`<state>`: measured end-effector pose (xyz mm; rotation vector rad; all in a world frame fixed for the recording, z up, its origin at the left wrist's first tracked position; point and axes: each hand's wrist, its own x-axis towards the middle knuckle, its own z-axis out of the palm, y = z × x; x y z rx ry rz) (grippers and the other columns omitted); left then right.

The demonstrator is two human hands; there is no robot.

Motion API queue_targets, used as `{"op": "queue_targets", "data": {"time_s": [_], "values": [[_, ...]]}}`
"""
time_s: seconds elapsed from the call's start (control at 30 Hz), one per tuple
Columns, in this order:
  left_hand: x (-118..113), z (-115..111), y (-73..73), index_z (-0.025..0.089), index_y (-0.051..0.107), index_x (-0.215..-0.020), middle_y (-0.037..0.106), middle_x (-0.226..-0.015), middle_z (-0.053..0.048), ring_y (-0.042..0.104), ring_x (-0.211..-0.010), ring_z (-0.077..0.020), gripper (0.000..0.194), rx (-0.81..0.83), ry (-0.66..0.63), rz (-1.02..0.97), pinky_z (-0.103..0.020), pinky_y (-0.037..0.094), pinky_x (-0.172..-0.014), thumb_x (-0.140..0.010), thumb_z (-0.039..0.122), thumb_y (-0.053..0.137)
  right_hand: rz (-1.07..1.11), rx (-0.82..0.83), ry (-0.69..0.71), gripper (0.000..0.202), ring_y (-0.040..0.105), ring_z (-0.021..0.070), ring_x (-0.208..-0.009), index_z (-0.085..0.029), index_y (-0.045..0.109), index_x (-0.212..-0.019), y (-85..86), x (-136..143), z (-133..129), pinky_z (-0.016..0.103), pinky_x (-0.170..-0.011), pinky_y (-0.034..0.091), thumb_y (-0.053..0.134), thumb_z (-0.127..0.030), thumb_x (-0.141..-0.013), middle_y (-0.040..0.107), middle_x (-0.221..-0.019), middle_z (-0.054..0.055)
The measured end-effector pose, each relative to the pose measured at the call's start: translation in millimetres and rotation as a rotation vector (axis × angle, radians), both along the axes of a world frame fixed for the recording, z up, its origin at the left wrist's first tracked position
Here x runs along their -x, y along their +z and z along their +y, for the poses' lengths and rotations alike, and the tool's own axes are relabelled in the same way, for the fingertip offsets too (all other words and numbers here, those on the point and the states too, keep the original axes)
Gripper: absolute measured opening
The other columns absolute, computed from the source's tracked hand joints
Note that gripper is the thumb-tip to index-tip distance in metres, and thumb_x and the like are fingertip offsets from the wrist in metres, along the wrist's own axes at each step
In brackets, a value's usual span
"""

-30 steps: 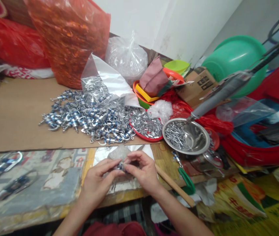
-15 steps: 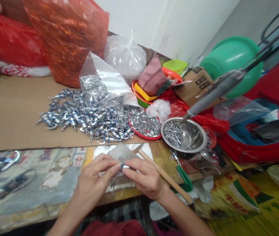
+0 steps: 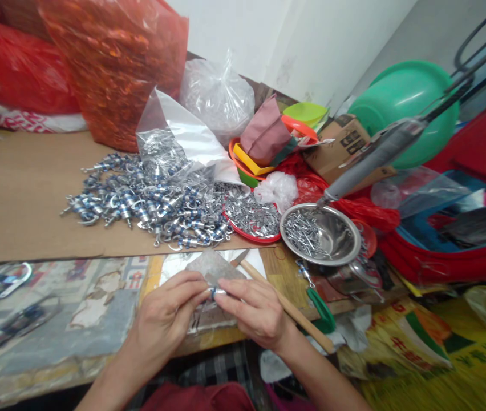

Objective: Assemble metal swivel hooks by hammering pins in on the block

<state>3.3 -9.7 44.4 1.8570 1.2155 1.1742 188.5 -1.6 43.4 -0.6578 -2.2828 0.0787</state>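
Left hand [image 3: 172, 308] and right hand [image 3: 256, 311] angle in toward each other, backs up, both pinching one tiny metal part [image 3: 215, 293] off the near left side of the steel bowl [image 3: 342, 235]. Big ol' heap of metal fittings [image 3: 140, 206] left of that bowl too.

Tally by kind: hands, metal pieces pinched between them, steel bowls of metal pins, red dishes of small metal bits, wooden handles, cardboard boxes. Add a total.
Hands, left hand and right hand: 2
Pinched blue-and-silver metal piece: 1
Steel bowl: 1
Red dish: 1
Wooden handle: 1
Cardboard box: 1
Total: 7
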Motion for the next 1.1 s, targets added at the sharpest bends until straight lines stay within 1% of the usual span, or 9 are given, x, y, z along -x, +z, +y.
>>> {"op": "queue_targets", "data": {"time_s": [0.1,0.2,0.33,0.4,0.47,0.57,0.67,0.8,1.1], "values": [[-1,-2,1.4,0.021,0.068,-0.074,0.07,-0.079,-0.003,0.063,-0.076,-0.0189,0.011,0.25,0.029,-0.125,-0.028,0.049,-0.073,-0.07,0.024,0.059,0.119,0.175,-0.092,0.024,0.063,0.0169,-0.08,-0.017,0.066,-0.092,-3.9,5,-7,0.026,-0.065,0.053,0.051,-0.007,-0.076,0.066,-0.092,0.012],[-5,-5,-4.1,0.021,0.064,-0.096,0.069,-0.091,-0.004,0.064,-0.081,-0.0217,0.039,0.534,0.06,-0.355,-0.031,0.051,-0.074,-0.058,0.027,0.07,0.251,0.365,-0.151,0.018,0.064,0.0153,-0.072,-0.017,0.068,-0.088,-1.9,12,-13,0.024,-0.063,0.053,0.058,-0.013,-0.074,0.068,-0.083,0.009],[-11,-9,-13.7,0.018,0.051,-0.112,0.067,-0.092,-0.006,0.061,-0.09,-0.0219,0.059,0.68,0.072,-0.532,-0.031,0.051,-0.076,-0.058,0.029,0.07,0.101,0.604,-0.155,0.012,0.064,0.0136,-0.067,-0.017,0.07,-0.08,10.2,4,3,0.022,-0.061,0.052,0.063,-0.023,-0.072,0.069,-0.073,0.004],[-13,-9,-15.0,0.018,0.047,-0.115,0.066,-0.088,-0.005,0.06,-0.091,-0.0214,0.061,0.706,0.083,-0.571,-0.03,0.051,-0.075,-0.059,0.03,0.069,-0.083,0.565,-0.322,0.015,0.063,0.0126,-0.077,-0.02,0.069,-0.084,13.9,-11,28,0.021,-0.07,0.05,0.058,-0.025,-0.077,0.068,-0.083,0.003],[-13,-9,-13.1,0.019,0.043,-0.116,0.066,-0.085,-0.004,0.062,-0.086,-0.0201,0.064,0.727,0.086,-0.597,-0.03,0.05,-0.075,-0.059,0.03,0.069,-0.322,0.409,-0.692,0.023,0.06,0.0125,-0.09,-0.022,0.065,-0.097,12.6,-28,60,0.023,-0.081,0.045,0.046,-0.02,-0.084,0.065,-0.097,0.003],[-13,-7,-8.0,0.019,0.039,-0.116,0.065,-0.078,-0.001,0.064,-0.077,-0.018,0.064,0.759,0.066,-0.603,-0.03,0.049,-0.074,-0.059,0.029,0.068,-0.468,0.407,-0.827,0.025,0.06,0.0212,-0.088,-0.016,0.066,-0.094,2.1,-47,106,0.032,-0.079,0.044,0.048,-0.01,-0.078,0.066,-0.09,0.011],[-12,-4,-6.4,0.019,0.037,-0.115,0.063,-0.076,0.0,0.064,-0.075,-0.0178,0.065,0.784,0.04,-0.6,-0.03,0.049,-0.073,-0.059,0.027,0.069,-0.556,0.432,-0.822,0.018,0.061,0.0242,-0.083,-0.014,0.069,-0.079,-9.4,-51,136,0.032,-0.075,0.044,0.054,-0.008,-0.071,0.067,-0.079,0.013],[-9,-2,-11.5,0.021,0.033,-0.116,0.062,-0.075,0.0,0.065,-0.073,-0.0193,0.07,0.787,0.047,-0.636,-0.033,0.05,-0.068,-0.056,0.026,0.071,-0.571,0.417,-0.788,0.013,0.06,0.0226,-0.084,-0.014,0.067,-0.077,-10.9,-48,150,0.029,-0.075,0.042,0.057,-0.012,-0.069,0.065,-0.085,0.012],[-6,2,-11.5,0.021,0.035,-0.117,0.064,-0.077,0.0,0.064,-0.073,-0.0182,0.074,0.806,0.042,-0.629,-0.03,0.049,-0.066,-0.054,0.025,0.073,-0.329,0.355,-0.625,0.02,0.059,0.0126,-0.08,-0.022,0.064,-0.091,-1.5,-41,95,0.021,-0.074,0.043,0.046,-0.027,-0.083,0.065,-0.088,0.001]]}}
